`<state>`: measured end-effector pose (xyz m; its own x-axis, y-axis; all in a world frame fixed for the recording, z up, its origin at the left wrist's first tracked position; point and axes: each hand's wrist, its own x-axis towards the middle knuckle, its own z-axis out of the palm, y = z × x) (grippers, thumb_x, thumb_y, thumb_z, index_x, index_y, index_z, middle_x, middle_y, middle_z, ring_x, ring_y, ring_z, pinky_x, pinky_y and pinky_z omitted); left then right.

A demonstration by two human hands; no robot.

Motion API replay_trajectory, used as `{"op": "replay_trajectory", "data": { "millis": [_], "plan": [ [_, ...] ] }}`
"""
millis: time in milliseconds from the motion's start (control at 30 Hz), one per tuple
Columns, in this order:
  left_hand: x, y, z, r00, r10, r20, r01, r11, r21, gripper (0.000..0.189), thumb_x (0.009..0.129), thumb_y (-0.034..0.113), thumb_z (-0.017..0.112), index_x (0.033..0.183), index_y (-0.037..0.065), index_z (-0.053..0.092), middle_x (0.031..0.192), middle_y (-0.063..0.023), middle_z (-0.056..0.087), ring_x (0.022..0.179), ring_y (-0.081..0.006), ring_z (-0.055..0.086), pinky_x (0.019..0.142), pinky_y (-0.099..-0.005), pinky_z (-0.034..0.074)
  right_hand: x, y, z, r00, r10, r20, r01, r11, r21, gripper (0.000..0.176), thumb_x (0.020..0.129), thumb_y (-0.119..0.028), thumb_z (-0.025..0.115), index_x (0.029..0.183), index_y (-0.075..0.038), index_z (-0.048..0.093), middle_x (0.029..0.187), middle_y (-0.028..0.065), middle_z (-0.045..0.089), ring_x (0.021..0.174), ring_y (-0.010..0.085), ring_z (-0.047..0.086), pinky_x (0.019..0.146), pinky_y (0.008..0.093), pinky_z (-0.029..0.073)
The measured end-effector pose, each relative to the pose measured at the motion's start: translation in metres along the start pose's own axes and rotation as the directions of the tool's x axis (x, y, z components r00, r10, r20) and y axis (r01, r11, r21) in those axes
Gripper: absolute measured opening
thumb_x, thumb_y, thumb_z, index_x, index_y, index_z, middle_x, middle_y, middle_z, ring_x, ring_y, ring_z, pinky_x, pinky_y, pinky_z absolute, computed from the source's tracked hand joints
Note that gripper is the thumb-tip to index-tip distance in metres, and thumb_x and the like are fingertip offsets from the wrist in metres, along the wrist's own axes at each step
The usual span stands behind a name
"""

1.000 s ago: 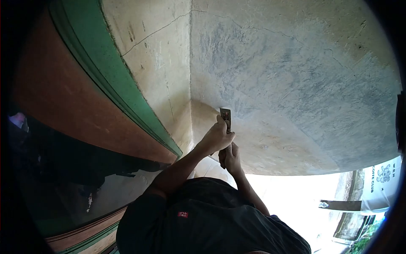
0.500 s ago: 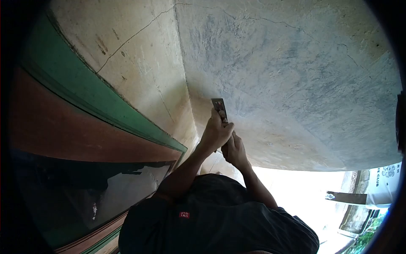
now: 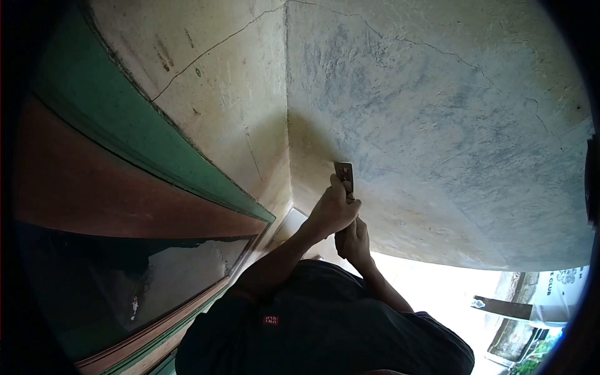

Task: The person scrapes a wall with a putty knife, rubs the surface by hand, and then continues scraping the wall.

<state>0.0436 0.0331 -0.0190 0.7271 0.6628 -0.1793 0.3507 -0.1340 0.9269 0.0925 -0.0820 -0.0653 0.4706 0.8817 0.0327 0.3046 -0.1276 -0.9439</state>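
Observation:
Both hands are closed around a scraper (image 3: 344, 170) with a flat, dark rectangular blade, its edge at the grey-white wall (image 3: 425, 137) near the inner corner. My left hand (image 3: 335, 209) is the higher one, gripping close to the blade with a finger or thumb stretched along it. Just below, my right hand (image 3: 354, 242) wraps the lower handle, touching or nearly touching the left. Most of the handle is hidden by my fingers. Bluish-grey, rough, streaky patches cover much of the wall around the blade, and a thin crack runs across its upper part.
On the left, a cream side wall (image 3: 231, 94) meets the patched wall at a corner. A green frame (image 3: 150, 150) with a brown panel and dark glass (image 3: 94, 281) borders it. Bright daylight and a hanging white printed sheet (image 3: 559, 297) show at lower right.
The scraper and both hands have shifted a little right and down in view, still gripped the same way. My view of the walls has also shifted slightly.

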Motion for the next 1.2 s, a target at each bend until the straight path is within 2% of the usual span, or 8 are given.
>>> {"op": "replay_trajectory", "data": {
  "millis": [133,200,333,400,467,733,1133,1200],
  "plan": [
    [0.007,0.014,-0.021,0.993,0.043,-0.110,-0.029,0.992,0.120,0.047,0.077,0.015,0.058,0.104,-0.009,0.028,0.080,-0.0340,0.057,0.075,-0.0482,0.061,0.069,-0.0504,0.052,0.019,-0.017,0.004,0.996,0.092,0.018,-0.092,0.994,0.051,0.004,0.087,0.005,0.043,0.087,0.004,0.046,0.075,0.0172,0.051,0.060,0.0287,0.050,0.050,0.0382,0.042],
    [0.006,0.015,-0.026,0.997,-0.005,-0.081,0.006,1.000,0.018,0.046,0.077,0.015,0.059,0.103,-0.009,0.029,0.080,-0.0328,0.057,0.074,-0.0466,0.061,0.067,-0.0495,0.051,0.020,-0.033,0.003,0.946,0.286,0.155,-0.325,0.821,0.470,0.009,0.092,-0.002,0.040,0.089,0.003,0.047,0.069,0.0123,0.051,0.055,0.0220,0.050,0.048,0.0341,0.041],
    [-0.003,-0.017,0.007,1.000,0.018,0.010,-0.017,0.999,-0.046,0.045,0.077,0.013,0.058,0.110,-0.007,0.035,0.080,-0.0220,0.056,0.075,-0.0324,0.062,0.071,-0.0419,0.049,-0.003,0.001,0.000,0.998,-0.058,-0.001,0.058,0.997,0.051,0.032,0.100,-0.023,0.030,0.097,0.001,0.051,0.058,-0.0008,0.044,0.048,0.0080,0.045,0.045,0.0255,0.036],
    [-0.003,-0.014,0.007,1.000,0.019,-0.018,-0.021,0.996,-0.089,0.046,0.078,0.014,0.058,0.112,-0.007,0.035,0.082,-0.0223,0.057,0.076,-0.0334,0.063,0.070,-0.0427,0.049,-0.003,-0.011,0.002,0.953,0.295,0.067,-0.295,0.860,0.417,0.025,0.096,-0.013,0.033,0.096,0.006,0.050,0.067,0.0104,0.050,0.054,0.0193,0.051,0.048,0.0315,0.040],
    [0.003,0.000,-0.014,0.991,-0.069,-0.117,0.074,0.996,0.040,0.044,0.078,0.014,0.058,0.110,-0.007,0.037,0.084,-0.0234,0.058,0.078,-0.0340,0.063,0.071,-0.0425,0.049,0.011,0.015,0.019,0.997,-0.080,-0.014,0.081,0.994,0.078,0.028,0.098,-0.016,0.031,0.089,0.003,0.049,0.063,0.0061,0.048,0.049,0.0157,0.047,0.045,0.0290,0.038],
    [-0.005,-0.013,-0.016,0.994,0.097,-0.058,-0.108,0.967,-0.229,0.048,0.081,0.025,0.063,0.103,-0.006,0.033,0.079,-0.0260,0.059,0.073,-0.0392,0.063,0.066,-0.0446,0.051,0.000,-0.027,-0.015,0.953,0.156,0.259,-0.285,0.752,0.595,0.022,0.099,-0.026,0.039,0.098,-0.005,0.047,0.060,-0.0035,0.041,0.041,0.0038,0.033,0.037,0.0198,0.027],
    [-0.026,-0.017,0.016,1.000,-0.019,-0.015,0.022,0.981,0.193,0.041,0.080,0.021,0.060,0.105,-0.004,0.038,0.074,-0.0253,0.060,0.074,-0.0423,0.062,0.067,-0.0477,0.049,-0.014,-0.021,0.009,0.955,0.297,0.001,-0.234,0.749,0.619,0.026,0.099,-0.026,0.040,0.094,-0.002,0.051,0.059,-0.0030,0.048,0.046,0.0043,0.041,0.039,0.0219,0.031],
    [-0.025,-0.017,0.021,0.999,0.032,0.014,-0.034,0.988,0.149,0.042,0.080,0.021,0.059,0.105,-0.005,0.036,0.074,-0.0253,0.060,0.074,-0.0424,0.062,0.068,-0.0480,0.049,-0.018,-0.012,0.017,0.951,0.289,-0.108,-0.155,0.749,0.644,0.032,0.099,-0.031,0.038,0.113,-0.004,0.048,0.056,-0.0034,0.046,0.041,0.0038,0.040,0.035,0.0199,0.028]
  ]
}}
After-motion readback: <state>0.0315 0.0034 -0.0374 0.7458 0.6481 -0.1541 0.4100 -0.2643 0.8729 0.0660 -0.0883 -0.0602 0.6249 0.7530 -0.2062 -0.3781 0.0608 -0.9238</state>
